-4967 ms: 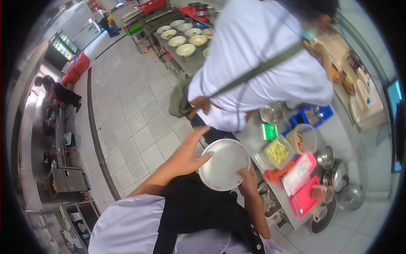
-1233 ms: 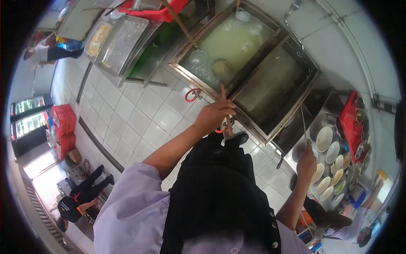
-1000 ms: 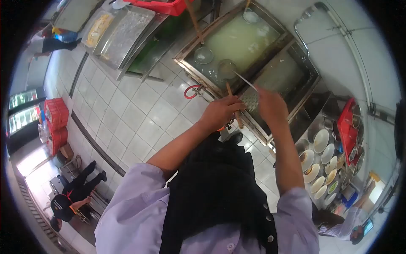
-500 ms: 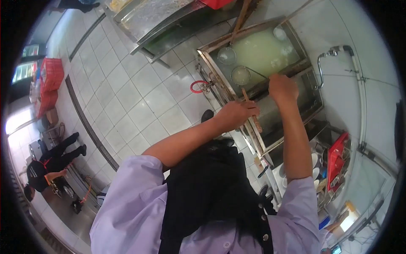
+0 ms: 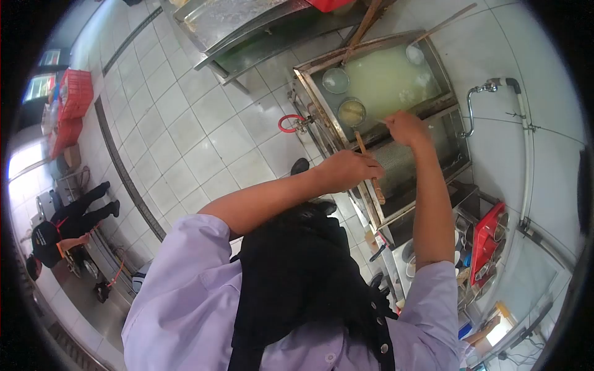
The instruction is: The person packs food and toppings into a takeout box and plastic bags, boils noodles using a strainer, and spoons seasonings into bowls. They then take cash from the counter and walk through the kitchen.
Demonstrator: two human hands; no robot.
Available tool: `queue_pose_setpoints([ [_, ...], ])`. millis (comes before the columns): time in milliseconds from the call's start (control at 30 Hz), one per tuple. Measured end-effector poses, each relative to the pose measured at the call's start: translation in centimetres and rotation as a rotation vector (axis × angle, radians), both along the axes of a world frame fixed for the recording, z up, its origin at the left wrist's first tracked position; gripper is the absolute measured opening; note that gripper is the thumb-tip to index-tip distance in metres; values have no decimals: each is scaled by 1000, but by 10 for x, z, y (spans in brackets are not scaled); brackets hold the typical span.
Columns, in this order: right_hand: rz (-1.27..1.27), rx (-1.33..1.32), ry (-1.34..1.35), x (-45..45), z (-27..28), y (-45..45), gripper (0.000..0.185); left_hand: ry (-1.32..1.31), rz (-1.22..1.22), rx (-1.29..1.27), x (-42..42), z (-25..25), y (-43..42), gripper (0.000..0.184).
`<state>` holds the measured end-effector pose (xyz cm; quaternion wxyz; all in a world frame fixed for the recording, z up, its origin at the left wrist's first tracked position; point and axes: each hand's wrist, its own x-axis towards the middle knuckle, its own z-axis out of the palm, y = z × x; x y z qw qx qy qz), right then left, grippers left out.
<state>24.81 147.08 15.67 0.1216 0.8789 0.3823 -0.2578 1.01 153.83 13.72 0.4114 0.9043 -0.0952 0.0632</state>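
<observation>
My left hand (image 5: 351, 171) is closed around the wooden handle (image 5: 362, 143) of a strainer. The strainer's round basket (image 5: 352, 112) sits at the near left corner of the cooking tank, with pale yellowish food in it. Over the divider between the two basins, my right hand (image 5: 409, 128) is closed with the fingers toward the basket. It grips a thin stick-like utensil, which is blurred and hard to make out. Another round strainer (image 5: 336, 81) rests in the cloudy liquid (image 5: 390, 77) just beyond, and a third strainer (image 5: 415, 55) lies at the far right corner.
A metal-framed tank (image 5: 304, 77) stands against the tiled wall. The nearer basin (image 5: 427, 151) holds darker liquid. A tap (image 5: 473, 93) is on the right. A red valve wheel (image 5: 288, 123) juts out left. Bowls and a red tray (image 5: 487, 242) are at lower right. A person (image 5: 52, 241) works far left.
My right hand has shifted slightly left, toward the strainer basket. The thin utensil, which crossed to the basket before, now shows only faintly. My left hand keeps its hold on the handle.
</observation>
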Motion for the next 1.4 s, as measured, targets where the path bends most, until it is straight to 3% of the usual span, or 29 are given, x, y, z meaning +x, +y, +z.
queue_pose_setpoints([
  [33, -56, 31, 34, 6, -1, -1, 25, -10, -8, 1, -1, -1, -1, 31],
  [133, 38, -206, -85, -3, -34, -12, 28, -27, -37, 5, -6, -4, -4, 31],
  [233, -23, 13, 219, 19, -34, -25, 31, -24, -64, 25, -8, -1, -4, 31],
  [333, -77, -53, 98, 7, -43, -33, 33, -3, -67, 51, -10, 2, -4, 35],
  [433, 3, -39, 198, 11, -44, -36, 33, 5, -59, 76, -10, 6, -8, 40],
  [500, -96, 72, 147, 11, -48, -47, 33, -53, -48, 100, -8, 4, -11, 42],
  [633, -122, 50, 185, 17, -78, -51, 33, 66, -73, 170, -1, 11, -14, 37],
  [733, -207, 89, 102, 20, -63, -47, 33, 88, -47, 151, 7, 8, -17, 28],
  [833, -97, 53, 170, 28, -105, -47, 33, 76, -66, 134, 8, 5, -14, 31],
  [933, -248, 173, 28, 14, -56, -46, 32, 155, -77, 159, 16, 21, -5, 41],
  [1033, -39, 51, 200, 41, -130, -47, 30, 119, -106, 89, 15, 10, 9, 41],
  [1133, -290, 159, 83, 35, -101, -52, 24, 86, -147, 75, 28, 19, 38, 41],
  [1233, -53, 24, 185, 19, -93, -36, 25, -4, -198, 27, 25, 7, 55, 40],
  [1333, -162, 214, 483, 39, -66, -62, 32, 11, -244, -14, 29, 16, 77, 39],
  [1400, -344, 358, 521, 29, -51, -81, 33, 83, -258, -53, 29, 28, 91, 37],
])
